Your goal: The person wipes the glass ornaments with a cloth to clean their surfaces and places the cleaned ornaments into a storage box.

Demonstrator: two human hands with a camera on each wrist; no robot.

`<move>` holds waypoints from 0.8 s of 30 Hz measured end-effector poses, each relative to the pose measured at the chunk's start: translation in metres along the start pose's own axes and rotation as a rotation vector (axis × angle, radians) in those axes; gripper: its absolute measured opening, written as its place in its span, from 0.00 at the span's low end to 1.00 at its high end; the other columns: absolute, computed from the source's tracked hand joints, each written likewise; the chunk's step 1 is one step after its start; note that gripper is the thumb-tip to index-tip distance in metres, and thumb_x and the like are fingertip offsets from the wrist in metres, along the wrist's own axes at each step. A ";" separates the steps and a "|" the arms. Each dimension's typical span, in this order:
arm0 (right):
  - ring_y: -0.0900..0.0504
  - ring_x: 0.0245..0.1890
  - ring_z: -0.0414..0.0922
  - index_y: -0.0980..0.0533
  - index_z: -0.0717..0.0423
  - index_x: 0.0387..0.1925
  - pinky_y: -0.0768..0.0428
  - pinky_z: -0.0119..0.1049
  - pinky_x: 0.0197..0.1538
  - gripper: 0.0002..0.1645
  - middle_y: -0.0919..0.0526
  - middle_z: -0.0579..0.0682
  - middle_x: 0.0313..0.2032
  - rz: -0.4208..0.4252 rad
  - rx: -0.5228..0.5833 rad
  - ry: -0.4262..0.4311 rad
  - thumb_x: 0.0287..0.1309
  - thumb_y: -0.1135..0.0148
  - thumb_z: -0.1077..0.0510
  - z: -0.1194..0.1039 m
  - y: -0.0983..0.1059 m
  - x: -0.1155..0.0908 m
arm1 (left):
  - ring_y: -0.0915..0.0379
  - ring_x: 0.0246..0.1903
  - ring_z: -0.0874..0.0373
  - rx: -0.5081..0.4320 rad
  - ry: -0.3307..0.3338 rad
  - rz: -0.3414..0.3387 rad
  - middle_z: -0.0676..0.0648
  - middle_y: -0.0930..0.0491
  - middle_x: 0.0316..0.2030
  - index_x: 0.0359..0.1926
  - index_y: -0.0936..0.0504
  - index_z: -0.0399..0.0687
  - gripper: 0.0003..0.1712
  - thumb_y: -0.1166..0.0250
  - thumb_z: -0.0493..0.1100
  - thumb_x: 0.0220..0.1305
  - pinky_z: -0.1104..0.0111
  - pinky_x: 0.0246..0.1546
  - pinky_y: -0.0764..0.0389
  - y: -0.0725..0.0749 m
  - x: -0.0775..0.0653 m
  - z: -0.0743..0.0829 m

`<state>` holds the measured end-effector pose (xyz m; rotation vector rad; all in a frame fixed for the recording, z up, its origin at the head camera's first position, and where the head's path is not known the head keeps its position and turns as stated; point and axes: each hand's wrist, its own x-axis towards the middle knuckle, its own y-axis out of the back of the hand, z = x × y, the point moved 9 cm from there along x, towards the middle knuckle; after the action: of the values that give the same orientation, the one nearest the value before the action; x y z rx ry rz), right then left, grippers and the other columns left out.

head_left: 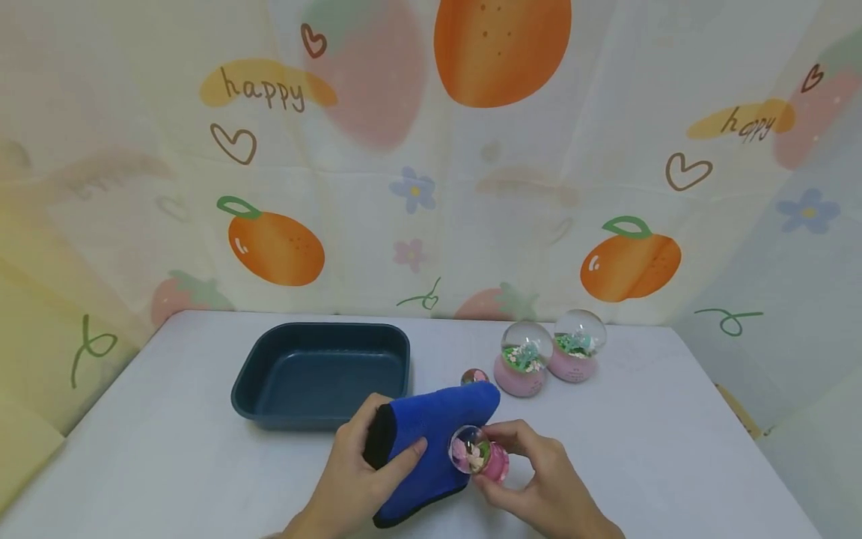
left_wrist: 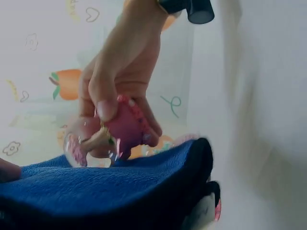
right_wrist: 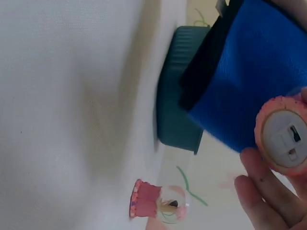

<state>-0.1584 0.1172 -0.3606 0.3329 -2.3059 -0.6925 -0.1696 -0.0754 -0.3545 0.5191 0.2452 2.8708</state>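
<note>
My left hand (head_left: 353, 471) grips a folded blue cloth (head_left: 438, 412) with black edging, its thumb lying over the near face. In my right hand (head_left: 548, 479) a small snow globe (head_left: 467, 451) is pinched by its pink base, tilted sideways with the clear dome against or right in front of the cloth. Pink and white flower shapes show inside the dome. The right wrist view shows the underside of the base (right_wrist: 283, 136), a pale disc with a small dark slot. Another small snow globe (head_left: 474, 376) stands beyond the cloth, mostly hidden by it.
Two larger snow globes with pink bases, a front one (head_left: 520, 374) and a rear one (head_left: 575, 363), stand side by side at the back right. A dark teal rectangular tray (head_left: 303, 421) sits at the back left of the white table (head_left: 168, 449). A fruit-printed curtain (head_left: 377, 247) hangs behind.
</note>
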 end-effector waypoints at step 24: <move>0.14 0.47 0.40 0.23 0.54 0.56 0.19 0.27 0.52 0.28 0.13 0.52 0.48 -0.006 -0.031 0.021 0.52 0.26 0.62 -0.008 0.005 0.002 | 0.30 0.60 0.50 -0.210 0.138 -0.269 0.43 0.31 0.60 0.64 0.34 0.52 0.29 0.34 0.39 0.65 0.66 0.57 0.21 -0.028 0.000 -0.021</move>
<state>-0.1547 0.1177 -0.3522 0.3316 -2.2729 -0.7234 -0.1726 -0.0508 -0.3794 0.2294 0.0305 2.6305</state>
